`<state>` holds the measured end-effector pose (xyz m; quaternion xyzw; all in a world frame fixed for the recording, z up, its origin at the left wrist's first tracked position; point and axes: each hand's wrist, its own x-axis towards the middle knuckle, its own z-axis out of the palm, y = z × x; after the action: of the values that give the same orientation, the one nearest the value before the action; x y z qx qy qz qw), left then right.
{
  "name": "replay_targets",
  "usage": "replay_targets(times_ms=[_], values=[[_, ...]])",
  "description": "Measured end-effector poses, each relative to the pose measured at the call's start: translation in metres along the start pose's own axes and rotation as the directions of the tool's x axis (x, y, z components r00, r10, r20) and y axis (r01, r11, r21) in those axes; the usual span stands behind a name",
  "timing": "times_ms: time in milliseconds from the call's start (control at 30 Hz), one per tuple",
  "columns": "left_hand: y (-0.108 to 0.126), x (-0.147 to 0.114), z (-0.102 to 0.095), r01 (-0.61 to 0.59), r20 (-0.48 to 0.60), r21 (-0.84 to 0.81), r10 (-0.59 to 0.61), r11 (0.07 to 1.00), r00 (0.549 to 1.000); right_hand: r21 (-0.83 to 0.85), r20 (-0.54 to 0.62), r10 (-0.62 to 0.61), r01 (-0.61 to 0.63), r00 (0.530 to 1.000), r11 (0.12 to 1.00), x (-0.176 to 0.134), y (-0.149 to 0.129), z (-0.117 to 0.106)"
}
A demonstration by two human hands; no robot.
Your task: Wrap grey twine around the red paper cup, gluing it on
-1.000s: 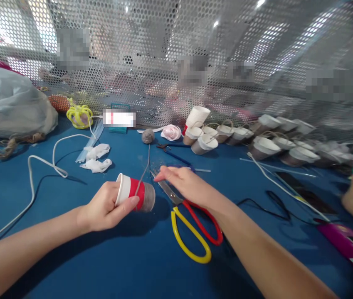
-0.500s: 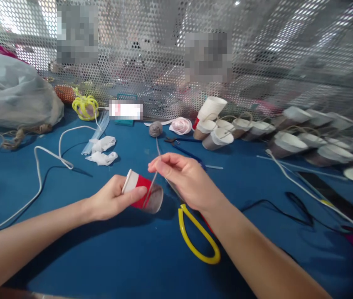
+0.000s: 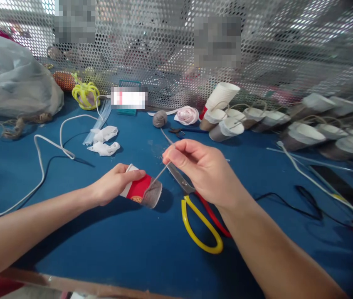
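My left hand [image 3: 112, 185] is wrapped round a red and white paper cup [image 3: 137, 189], tilted on its side with its base to the right. Grey yarn [image 3: 153, 194] covers the base end of the cup. Between thumb and fingertips, my right hand [image 3: 196, 166] pinches the yarn strand [image 3: 160, 172], which runs taut from the cup. From there the strand leads back to a small grey yarn ball [image 3: 159, 119]. Scissors [image 3: 203, 226] with one yellow and one red handle lie under my right hand, which partly hides them.
Yarn-covered cups with handles [image 3: 228, 128] stand at the back right, near stacked white cups [image 3: 223, 96]. A pink ribbon roll [image 3: 186, 115] and pliers [image 3: 178, 132] lie behind my right hand. A white cable [image 3: 40, 166] winds across the left; a perforated metal screen [image 3: 164, 50] closes the back.
My right hand has moved right, drawing the strand farther from the cup. My left thumb has shifted higher on the cup, and the cup has turned, showing a printed logo.
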<state>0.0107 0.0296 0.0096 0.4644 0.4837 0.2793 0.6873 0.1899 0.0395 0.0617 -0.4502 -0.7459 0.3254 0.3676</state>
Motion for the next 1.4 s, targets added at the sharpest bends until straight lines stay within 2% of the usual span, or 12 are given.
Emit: replay_targets(times_ms=[100,233,533,733,1000,1400], values=[[0.0,-0.002,0.001,-0.039,0.018,0.027,0.038,0.999,0.999,-0.033,-0.018,0.024,-0.024,1.0,0.999,0.003,0.004,0.002],[0.0,-0.007,0.003,-0.1,0.097,0.028,0.097,0.995,0.991,-0.089,-0.013,0.053,-0.054,0.998,0.995,0.008,0.012,0.004],[-0.006,-0.011,0.002,-0.295,0.181,0.12,0.271,0.948,0.945,-0.132,0.049,0.107,-0.1,0.993,0.986,0.007,0.02,0.012],[-0.006,-0.013,0.0,-0.427,0.214,0.21,0.384,0.88,0.898,-0.132,0.085,0.158,-0.146,0.984,0.981,0.007,0.018,0.014],[-0.005,-0.015,0.0,-0.479,0.213,0.33,0.43,0.814,0.877,-0.158,0.122,0.19,-0.17,0.974,0.973,0.006,0.02,0.017],[-0.005,-0.017,-0.003,-0.61,0.276,0.482,0.551,0.629,0.787,-0.195,0.206,0.23,-0.191,0.951,0.962,0.005,0.022,0.024]])
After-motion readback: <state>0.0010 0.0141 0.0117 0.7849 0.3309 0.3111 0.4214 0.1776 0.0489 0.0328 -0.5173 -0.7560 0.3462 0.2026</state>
